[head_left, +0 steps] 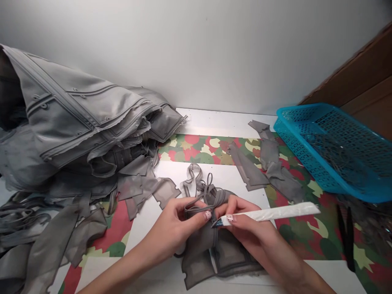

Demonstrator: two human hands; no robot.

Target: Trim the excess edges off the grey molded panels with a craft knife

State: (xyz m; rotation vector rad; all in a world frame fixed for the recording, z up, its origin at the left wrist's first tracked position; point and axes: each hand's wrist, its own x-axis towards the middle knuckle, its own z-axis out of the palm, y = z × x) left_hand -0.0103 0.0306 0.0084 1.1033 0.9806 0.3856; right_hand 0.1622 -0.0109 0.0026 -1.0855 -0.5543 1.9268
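My left hand (186,222) is closed, thumb against fingers, on a grey rubbery piece (200,261) with raised edges and loose looping strips. In my right hand (249,224) is a white-wrapped craft knife (275,213), its short dark blade pointing left beside my left thumb. The blade tip is at or very near the piece; whether it touches cannot be made out. Right-hand fingers also rest against the piece, partly hidden behind the knife. Thin grey strips (211,190) curl up just beyond both hands. The lower part of the piece hangs toward me over the white sheet.
A large heap of grey moulded sheets (82,106) fills the left, with cut scraps (52,241) before it. Flat grey pieces (248,167) lie beyond my right hand. A blue basket (301,143) holds thin trimmings. Black tweezers (346,237) lie at right on the patterned table cover (211,149).
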